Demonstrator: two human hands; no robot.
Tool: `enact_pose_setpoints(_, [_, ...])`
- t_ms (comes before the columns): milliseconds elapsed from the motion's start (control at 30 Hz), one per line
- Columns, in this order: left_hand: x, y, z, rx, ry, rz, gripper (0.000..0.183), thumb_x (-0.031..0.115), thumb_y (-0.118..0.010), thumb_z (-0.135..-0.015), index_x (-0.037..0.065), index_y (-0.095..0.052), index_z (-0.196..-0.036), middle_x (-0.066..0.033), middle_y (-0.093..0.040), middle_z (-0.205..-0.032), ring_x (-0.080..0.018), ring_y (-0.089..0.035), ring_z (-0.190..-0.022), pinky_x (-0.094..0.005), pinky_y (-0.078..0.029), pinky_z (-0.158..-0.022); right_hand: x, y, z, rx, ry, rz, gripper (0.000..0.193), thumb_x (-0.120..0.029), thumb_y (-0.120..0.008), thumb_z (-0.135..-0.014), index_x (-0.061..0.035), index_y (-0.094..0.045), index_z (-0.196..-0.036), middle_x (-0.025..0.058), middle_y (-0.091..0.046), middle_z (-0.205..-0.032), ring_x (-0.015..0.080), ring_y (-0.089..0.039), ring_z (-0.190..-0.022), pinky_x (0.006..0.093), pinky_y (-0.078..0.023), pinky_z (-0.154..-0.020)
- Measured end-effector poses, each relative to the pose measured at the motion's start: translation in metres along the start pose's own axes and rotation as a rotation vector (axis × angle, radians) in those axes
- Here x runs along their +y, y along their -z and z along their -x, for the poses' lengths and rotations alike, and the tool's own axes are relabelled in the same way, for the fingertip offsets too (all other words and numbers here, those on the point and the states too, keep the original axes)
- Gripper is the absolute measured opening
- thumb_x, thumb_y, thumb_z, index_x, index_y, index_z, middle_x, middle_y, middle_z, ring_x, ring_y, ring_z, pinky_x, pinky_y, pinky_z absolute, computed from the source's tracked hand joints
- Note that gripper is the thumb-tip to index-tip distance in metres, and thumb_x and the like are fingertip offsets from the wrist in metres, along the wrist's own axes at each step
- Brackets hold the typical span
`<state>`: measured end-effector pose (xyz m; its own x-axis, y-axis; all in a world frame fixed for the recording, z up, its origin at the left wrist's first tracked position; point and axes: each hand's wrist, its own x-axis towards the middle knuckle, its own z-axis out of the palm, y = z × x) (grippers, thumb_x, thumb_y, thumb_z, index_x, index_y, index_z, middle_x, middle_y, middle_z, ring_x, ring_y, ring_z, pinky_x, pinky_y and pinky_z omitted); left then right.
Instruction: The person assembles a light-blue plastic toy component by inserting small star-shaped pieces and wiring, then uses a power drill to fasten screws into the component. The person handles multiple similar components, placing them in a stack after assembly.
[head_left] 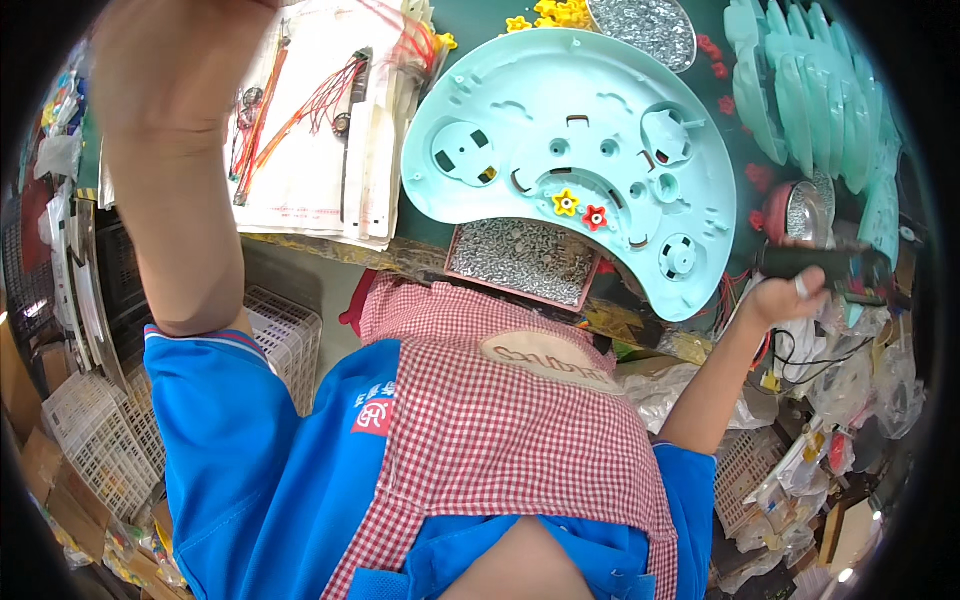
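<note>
My left hand [160, 70] is raised at the upper left, smeared by motion, with its fingers beyond the edge of the picture. At the right, my right hand [785, 298] is closed round a dark electric screwdriver [850, 270], held beside the table's edge. Between my hands a mint-green curved plastic shell [520, 110] lies with its hollow inside facing up. A yellow star-shaped piece [566, 203] and a red star-shaped piece [596, 217] sit in its curved slot. Neither hand touches the shell.
White sheets [300, 190] with red wires and small speakers lie left of the shell. A box of screws [520, 262] is at the near edge. Behind are a metal-piece tray [645, 30] and yellow stars [565, 12]. Mint-green shells [800, 90] and a red bowl [790, 212] stand right.
</note>
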<state>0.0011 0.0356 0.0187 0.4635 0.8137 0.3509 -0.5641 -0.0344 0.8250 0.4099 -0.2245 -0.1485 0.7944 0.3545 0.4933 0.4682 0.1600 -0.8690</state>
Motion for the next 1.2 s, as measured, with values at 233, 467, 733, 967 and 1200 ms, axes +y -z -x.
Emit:
enact_pose_setpoints(233, [-0.082,0.026,0.036,-0.04,0.783,0.157,0.022,0.027,-0.044,-0.101,0.01,-0.057,-0.106,0.0019,-0.053,-0.069,-0.008,-0.052,-0.059,-0.0238,-0.048,-0.056,-0.128,-0.008,0.049,-0.582,-0.447,-0.961,0.09,-0.054,-0.074,-0.074,-0.0105,-0.034,-0.141,0.0057,-0.054,-0.08,0.0179,-0.051,-0.073,0.0333,-0.044,-0.07])
enact_pose_setpoints(467, [-0.13,-0.037,0.099,-0.337,0.512,-0.812,0.012,0.011,-0.055,-0.094,0.004,-0.062,-0.101,0.0003,-0.05,-0.069,-0.0059,-0.048,-0.067,-0.0219,-0.041,-0.062,-0.107,-0.084,0.157,-0.544,-0.355,-0.635,0.098,-0.064,-0.07,-0.074,-0.0021,-0.026,-0.135,0.008,-0.057,-0.078,0.0189,-0.056,-0.069,0.0356,-0.048,-0.067])
enact_pose_setpoints(733, [-0.134,-0.042,0.119,-0.265,0.388,-0.827,0.011,0.007,-0.062,-0.084,0.006,-0.066,-0.094,-0.0053,-0.061,-0.076,-0.019,-0.059,-0.071,-0.0305,-0.047,-0.064,-0.111,-0.093,0.165,-0.616,-0.237,-0.415,0.101,-0.078,-0.057,-0.073,-0.0072,-0.022,-0.136,0.0051,-0.053,-0.077,0.0169,-0.052,-0.067,0.0353,-0.046,-0.065])
enact_pose_setpoints(967, [-0.145,-0.045,0.15,-0.594,-0.151,-1.236,0.016,0.019,-0.073,-0.061,0.015,-0.068,-0.076,0.0066,-0.057,-0.08,-0.0138,-0.052,-0.076,-0.0283,-0.045,-0.066,-0.137,-0.097,0.129,-0.681,-0.221,-0.798,0.095,-0.078,-0.058,-0.072,-0.0161,-0.035,-0.141,0.0011,-0.051,-0.08,0.0143,-0.048,-0.07,0.0323,-0.041,-0.068])
enact_pose_setpoints(1200, [-0.151,-0.043,0.148,-0.612,-0.216,-1.221,0.014,0.02,-0.072,-0.062,0.015,-0.067,-0.075,0.0047,-0.055,-0.077,-0.0142,-0.052,-0.073,-0.0283,-0.045,-0.064,-0.139,-0.098,0.121,-0.618,-0.213,-0.927,0.099,-0.074,-0.06,-0.074,-0.0131,-0.026,-0.145,0.0072,-0.056,-0.081,0.0195,-0.055,-0.07,0.0377,-0.047,-0.07])
